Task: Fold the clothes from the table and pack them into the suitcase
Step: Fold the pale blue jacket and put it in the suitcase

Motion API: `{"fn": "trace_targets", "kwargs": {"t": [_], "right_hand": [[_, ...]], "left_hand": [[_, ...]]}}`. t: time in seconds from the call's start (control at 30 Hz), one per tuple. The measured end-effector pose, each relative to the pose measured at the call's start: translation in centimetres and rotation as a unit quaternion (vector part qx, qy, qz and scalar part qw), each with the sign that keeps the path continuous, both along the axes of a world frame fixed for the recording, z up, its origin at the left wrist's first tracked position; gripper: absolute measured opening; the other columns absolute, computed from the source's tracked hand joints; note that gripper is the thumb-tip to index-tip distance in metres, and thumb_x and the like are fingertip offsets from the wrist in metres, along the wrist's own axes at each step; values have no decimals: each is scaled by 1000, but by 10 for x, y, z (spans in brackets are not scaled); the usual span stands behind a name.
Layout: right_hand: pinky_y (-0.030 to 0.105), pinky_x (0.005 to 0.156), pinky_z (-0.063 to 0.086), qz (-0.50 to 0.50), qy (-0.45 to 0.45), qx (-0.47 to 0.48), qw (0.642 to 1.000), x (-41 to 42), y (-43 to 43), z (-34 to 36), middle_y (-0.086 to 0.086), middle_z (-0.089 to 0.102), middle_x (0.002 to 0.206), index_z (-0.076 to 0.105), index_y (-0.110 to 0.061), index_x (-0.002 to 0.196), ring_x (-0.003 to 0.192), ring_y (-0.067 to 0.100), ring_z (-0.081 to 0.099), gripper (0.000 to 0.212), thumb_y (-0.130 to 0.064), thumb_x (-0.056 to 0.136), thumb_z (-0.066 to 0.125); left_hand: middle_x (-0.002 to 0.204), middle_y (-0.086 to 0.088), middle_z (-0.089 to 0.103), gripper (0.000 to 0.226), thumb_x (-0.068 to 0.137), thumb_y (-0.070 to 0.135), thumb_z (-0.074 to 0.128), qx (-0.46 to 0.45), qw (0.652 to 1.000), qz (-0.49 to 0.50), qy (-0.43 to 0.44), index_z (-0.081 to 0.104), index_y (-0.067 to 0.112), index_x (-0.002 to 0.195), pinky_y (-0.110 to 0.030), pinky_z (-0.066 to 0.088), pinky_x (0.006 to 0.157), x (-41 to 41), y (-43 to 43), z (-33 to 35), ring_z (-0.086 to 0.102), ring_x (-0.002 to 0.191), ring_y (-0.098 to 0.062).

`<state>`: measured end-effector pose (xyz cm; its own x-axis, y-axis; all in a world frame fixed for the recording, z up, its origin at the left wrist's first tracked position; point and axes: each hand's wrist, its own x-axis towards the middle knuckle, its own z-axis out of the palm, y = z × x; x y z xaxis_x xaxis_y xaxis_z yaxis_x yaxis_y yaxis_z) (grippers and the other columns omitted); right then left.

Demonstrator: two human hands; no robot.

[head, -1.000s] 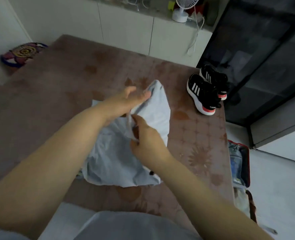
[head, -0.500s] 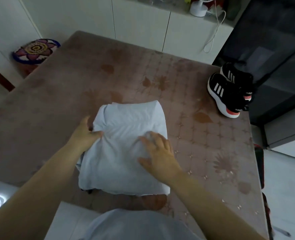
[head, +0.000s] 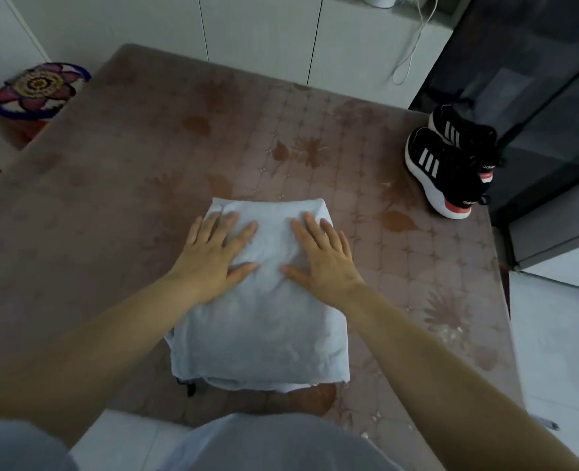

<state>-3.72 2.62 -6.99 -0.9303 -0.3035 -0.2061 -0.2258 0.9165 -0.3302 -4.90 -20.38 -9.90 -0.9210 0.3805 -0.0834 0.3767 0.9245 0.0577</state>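
A pale blue, soft cotton garment (head: 264,334), folded into a thick rectangular pad, lies on the near middle of the worktop (head: 128,164), which is covered in a brownish cloth with a leaf and flower print. Both hands rest flat on its far half. The left hand (head: 213,256) is spread with straight fingers on the left side of the pad, and the right hand (head: 322,256) lies the same way on the right side. Neither grasps anything; the palms press the cloth down, and a soft crease shows between the thumbs.

The folding of this piece looks close to done: the edges are roughly square, though a few layers and a dark tab poke out at the near edge. By my reading, the step in hand is flattening the fold.

No other loose clothes show on the worktop. A pair of black trainers with white stripes (head: 447,171) sits at its far right corner, well apart from the garment. A round, brightly patterned cushion (head: 38,90) lies off to the far left. The suitcase is not plainly in view, so packing this piece is yet to be done.
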Motion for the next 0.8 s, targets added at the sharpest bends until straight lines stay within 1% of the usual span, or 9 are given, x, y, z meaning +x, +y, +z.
{"fn": "trace_targets", "kwargs": {"t": [0.07, 0.17, 0.27, 0.33, 0.4, 0.5, 0.57, 0.67, 0.8], "right_hand": [[43, 116, -6, 8, -43, 48, 998, -10, 6, -14, -9, -16, 156, -10, -37, 146, 144, 21, -14, 81, -64, 87, 39], [44, 116, -3, 21, -85, 88, 992, -17, 13, -26, -6, -18, 156, -11, -35, 146, 144, 23, -15, 83, -64, 87, 39], [43, 117, -4, 46, -79, 91, 992, -14, 14, -17, -2, -18, 156, -11, -34, 146, 144, 24, -13, 86, -62, 86, 44], [42, 118, 3, 94, -48, 56, 993, -1, 23, -2, 2, -5, 158, 1, -33, 148, 145, 26, -1, 78, -49, 88, 49], [47, 114, 27, 192, 24, 2, 981, 21, 44, 7, 6, 27, 151, 26, -30, 143, 136, 29, 28, 68, -24, 82, 55], [46, 106, 34, 333, 95, 104, 932, 61, 77, -4, 2, 41, 145, 34, -31, 139, 132, 23, 42, 100, -4, 51, 74], [45, 109, 26, 379, 77, 157, 909, 75, 86, -16, 2, 26, 153, 21, -30, 147, 138, 22, 32, 111, -8, 53, 77], [45, 114, 22, 416, 113, 158, 889, 72, 79, -30, 8, 16, 155, 13, -29, 149, 141, 26, 21, 106, -18, 64, 76], [44, 110, 31, 458, 106, 158, 868, 64, 64, -37, 11, 27, 152, 23, -30, 147, 138, 29, 31, 101, -24, 63, 79]], "left_hand": [[157, -4, -10, 94, 56, 85, -23, -13, 994, 60, -93, -22, 41, 139, -46, -8, 115, 6, -9, -14, -4, 144, -33], [156, -3, -17, 107, 47, 88, -24, -20, 983, 90, -159, -20, 40, 142, -47, -13, 113, 8, -9, -21, -10, 144, -32], [156, -3, -17, 104, 51, 89, -17, -25, 983, 100, -155, -20, 39, 142, -43, -20, 111, 9, -12, -18, -17, 142, -31], [158, -7, -4, 88, 68, 84, -11, 0, 997, 21, -77, -21, 37, 142, -37, -20, 110, 14, -18, -8, -14, 143, -27], [156, -2, 12, 65, 91, 65, 6, 33, 990, -134, -5, -7, 35, 146, -36, -5, 114, 27, -25, 5, -7, 145, -19], [156, 10, 14, 54, 97, 53, 21, 36, 950, -307, 43, 15, 33, 147, -35, 8, 115, 63, -40, 4, 7, 144, -15], [153, 2, 25, 60, 93, 61, 28, -3, 943, -332, 39, 28, 31, 145, -38, 8, 114, 80, -49, -5, 12, 143, -22], [157, -6, 10, 71, 86, 68, 33, -73, 949, -305, 11, 23, 31, 147, -45, 5, 114, 91, -56, -24, -1, 145, -29], [157, -10, -3, 100, 67, 86, 30, -141, 947, -282, -67, 16, 29, 148, -51, 4, 111, 94, -53, -30, 5, 141, -34]]}}
